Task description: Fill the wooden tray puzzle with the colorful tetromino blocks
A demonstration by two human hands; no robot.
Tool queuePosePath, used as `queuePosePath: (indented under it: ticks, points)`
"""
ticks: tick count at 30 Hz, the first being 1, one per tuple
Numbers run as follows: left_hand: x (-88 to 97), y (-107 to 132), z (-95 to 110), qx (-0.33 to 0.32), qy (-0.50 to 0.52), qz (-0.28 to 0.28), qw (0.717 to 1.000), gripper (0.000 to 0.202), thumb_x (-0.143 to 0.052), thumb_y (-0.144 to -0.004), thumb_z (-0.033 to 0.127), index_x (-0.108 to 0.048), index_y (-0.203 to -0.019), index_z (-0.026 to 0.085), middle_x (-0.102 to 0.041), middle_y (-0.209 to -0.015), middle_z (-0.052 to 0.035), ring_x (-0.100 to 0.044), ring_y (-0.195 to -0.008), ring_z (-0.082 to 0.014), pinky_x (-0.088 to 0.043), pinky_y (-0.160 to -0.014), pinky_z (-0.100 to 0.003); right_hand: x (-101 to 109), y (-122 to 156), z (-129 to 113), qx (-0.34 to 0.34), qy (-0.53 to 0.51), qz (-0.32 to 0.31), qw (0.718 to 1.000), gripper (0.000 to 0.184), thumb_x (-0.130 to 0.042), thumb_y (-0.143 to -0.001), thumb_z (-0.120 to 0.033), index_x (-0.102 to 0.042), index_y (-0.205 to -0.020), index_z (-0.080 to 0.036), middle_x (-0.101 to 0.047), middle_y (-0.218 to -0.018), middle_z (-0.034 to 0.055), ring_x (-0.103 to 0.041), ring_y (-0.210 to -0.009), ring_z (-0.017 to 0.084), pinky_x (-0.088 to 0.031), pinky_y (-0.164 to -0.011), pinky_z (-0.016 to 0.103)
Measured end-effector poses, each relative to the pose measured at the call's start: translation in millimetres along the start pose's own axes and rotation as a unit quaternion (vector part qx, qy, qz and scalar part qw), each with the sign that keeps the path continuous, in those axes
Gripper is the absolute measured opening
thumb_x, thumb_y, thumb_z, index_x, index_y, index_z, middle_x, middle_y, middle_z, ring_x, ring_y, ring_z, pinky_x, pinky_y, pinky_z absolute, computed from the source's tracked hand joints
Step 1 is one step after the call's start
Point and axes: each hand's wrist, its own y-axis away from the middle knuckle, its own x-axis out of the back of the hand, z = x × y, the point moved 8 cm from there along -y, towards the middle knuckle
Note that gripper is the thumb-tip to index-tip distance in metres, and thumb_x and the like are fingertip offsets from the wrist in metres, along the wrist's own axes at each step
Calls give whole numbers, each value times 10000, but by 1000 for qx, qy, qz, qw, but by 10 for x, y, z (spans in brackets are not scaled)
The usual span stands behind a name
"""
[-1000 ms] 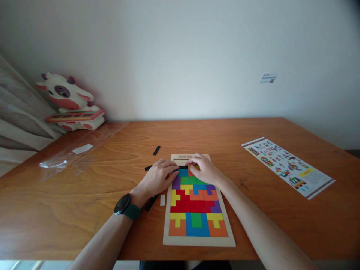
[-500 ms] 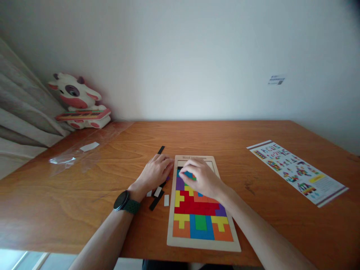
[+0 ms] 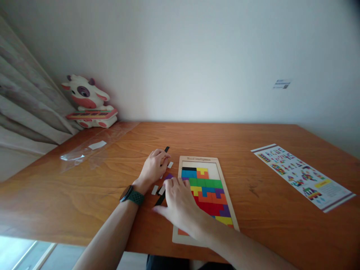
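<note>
A wooden puzzle tray [image 3: 222, 176] filled with coloured block pieces lies on the table in front of me; its top right corner is bare wood. My left hand [image 3: 153, 167], with a dark watch on the wrist, rests fingers curled on the table just left of the tray, over small white and black pieces [image 3: 170, 164]. My right hand [image 3: 180, 202] reaches across the tray's lower left, fingers spread flat, with its fingertips near a purple piece [image 3: 168, 176] and a black strip [image 3: 160, 198] beside the tray. What the left fingers hold, if anything, is hidden.
A printed instruction sheet [image 3: 302, 174] lies at the right. A clear plastic bag [image 3: 90, 150] and a cow-shaped toy [image 3: 88, 103] sit at the far left by the wall. A curtain [image 3: 25, 108] hangs at the left. The table's near edge is close.
My right hand has left the tray's top and swung down-left across the tray toward the loose pieces. My left hand slid off the tray onto the table. The view has shifted left.
</note>
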Motion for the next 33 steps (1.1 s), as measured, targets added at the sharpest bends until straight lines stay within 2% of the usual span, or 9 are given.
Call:
queuePosePath:
  ticks: [6, 11, 13, 16, 19, 23, 27, 30, 33]
  points:
    - [29, 15, -48, 38, 26, 0, 999, 191, -523, -866, 141, -693, -923, 207, -658, -977, -58, -643, -921, -216, -525, -838, -339, -21, -108, 154, -29, -82, -30, 996, 695, -901, -595, -425, -604, -1131, -96, -655, -1143, 182, -584, -1101, 369, -417, -932, 518]
    - [20, 22, -118, 61, 55, 4, 997, 187, -540, -848, 131, -697, -911, 212, -646, -952, -47, -649, -879, -195, -536, -770, -294, -17, -183, 232, -37, -139, -59, 988, 591, -892, -603, -298, -627, -1111, -153, -663, -1174, 144, -608, -1109, 332, -418, -942, 473]
    - [8, 20, -122, 59, 55, 2, 997, 177, -543, -850, 132, -693, -900, 211, -648, -944, -45, -649, -875, -194, -534, -775, -296, 10, -211, 268, -32, -166, -37, 985, 438, -837, -672, -227, -651, -1064, -169, -695, -1114, 113, -653, -1018, 279, -453, -889, 409]
    - [-10, 19, -95, 57, 63, -7, 996, 145, -550, -868, 162, -686, -898, 203, -648, -953, -51, -651, -860, -193, -536, -774, -303, 63, -248, 341, -16, -226, -11, 974, 205, -745, -752, -135, -692, -943, -185, -735, -894, 49, -679, -794, 185, -476, -718, 287]
    - [-16, 23, -27, 46, 84, -12, 995, 142, -541, -896, 197, -680, -925, 198, -644, -962, -59, -650, -842, -187, -541, -759, -303, 175, -284, 493, 2, -291, 7, 957, 84, -726, -788, -171, -716, -865, -202, -728, -765, 8, -656, -688, 148, -467, -637, 249]
    - [-38, 29, 98, 13, 109, -19, 994, 167, -530, -891, 153, -669, -970, 201, -654, -986, -62, -649, -849, -175, -545, -782, -297, 431, -327, 1001, -26, -362, 120, 924, 102, -685, -811, -246, -715, -895, -197, -761, -905, 37, -701, -797, 166, -534, -745, 284]
    - [-96, 49, 292, -65, 101, -50, 991, 205, -506, -923, 148, -677, -1016, 214, -681, -1022, -67, -638, -963, -197, -520, -895, -338, 462, -348, 1487, -74, -343, 175, 920, 163, -661, -825, -315, -737, -911, -198, -774, -937, 75, -724, -885, 211, -552, -825, 350]
    - [-143, 76, 415, -107, 96, -80, 986, 241, -496, -950, 174, -675, -1105, 218, -691, -1079, -80, -621, -1021, -215, -504, -937, -370, 413, -350, 1616, -87, -342, 192, 916, 183, -705, -800, -320, -731, -923, -187, -778, -948, 84, -734, -905, 229, -556, -839, 363]
    - [-175, 100, 491, -125, 90, -103, 983, 287, -491, -969, 212, -652, -1206, 215, -685, -1169, -94, -610, -1076, -228, -492, -974, -395, 380, -360, 1543, -63, -327, 188, 924, 137, -704, -823, -300, -742, -903, -196, -784, -951, 68, -737, -908, 222, -554, -852, 350]
